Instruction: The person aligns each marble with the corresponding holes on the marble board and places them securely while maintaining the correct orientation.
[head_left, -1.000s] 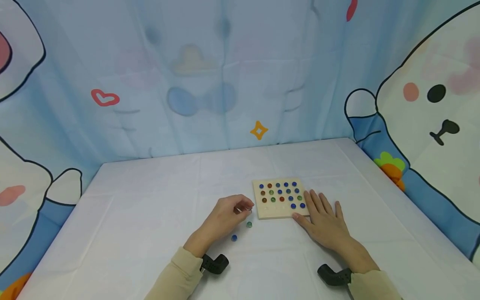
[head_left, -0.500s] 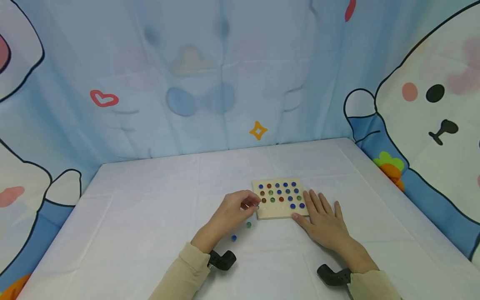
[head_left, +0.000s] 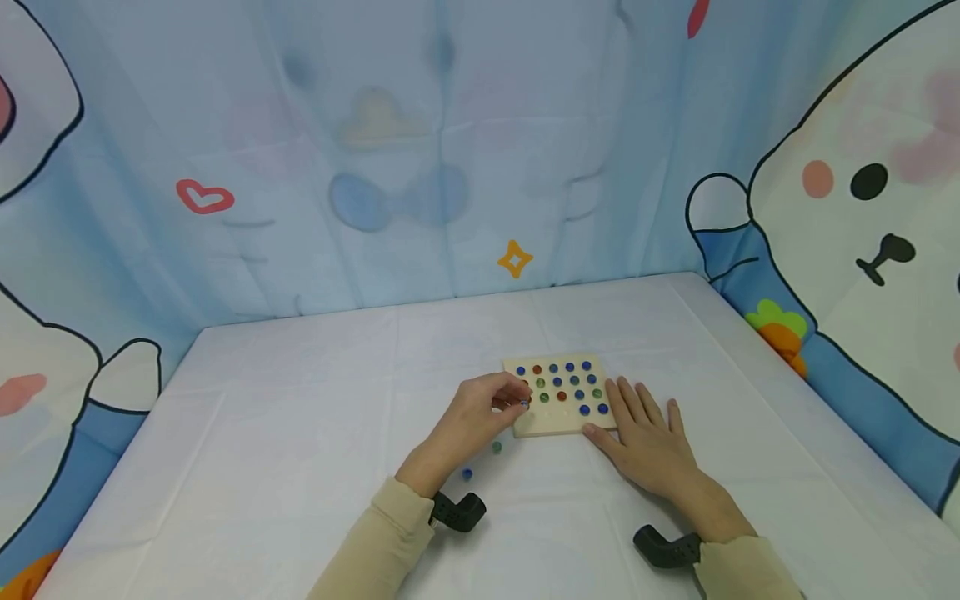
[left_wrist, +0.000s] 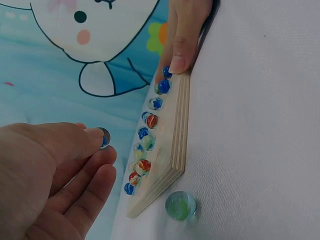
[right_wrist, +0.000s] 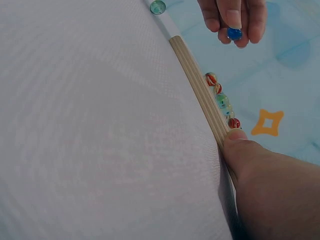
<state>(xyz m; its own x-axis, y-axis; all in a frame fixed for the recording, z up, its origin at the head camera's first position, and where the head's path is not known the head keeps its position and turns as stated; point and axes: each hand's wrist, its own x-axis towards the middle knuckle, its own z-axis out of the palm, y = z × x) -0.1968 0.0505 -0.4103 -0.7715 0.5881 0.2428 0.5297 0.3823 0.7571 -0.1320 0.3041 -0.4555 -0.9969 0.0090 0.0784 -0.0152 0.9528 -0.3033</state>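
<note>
A pale wooden board (head_left: 551, 426) lies on the table, with rows of blue, red and green glass marbles (left_wrist: 143, 166) seated on its top. Between thumb and forefinger, my left hand (head_left: 480, 419) pinches a blue marble (right_wrist: 234, 33) above the board's left part, as both wrist views show. My right hand (head_left: 656, 450) rests with fingers straight along the board's right side. Its thumb (right_wrist: 236, 135) touches the near edge. The front row holds marbles only toward the right in the head view; its left stretch is partly behind my left hand.
Off the board's front left corner lies a loose green marble (left_wrist: 180, 205). A loose blue marble (head_left: 467, 474) sits nearer me, beside the left forearm. A white cloth covers the table (head_left: 300, 433), and a blue cartoon curtain (head_left: 420, 167) hangs behind it.
My left hand has moved right and slightly away from me, from beside the board to over its left part, carrying the marble. The right hand and both loose marbles have stayed put.
</note>
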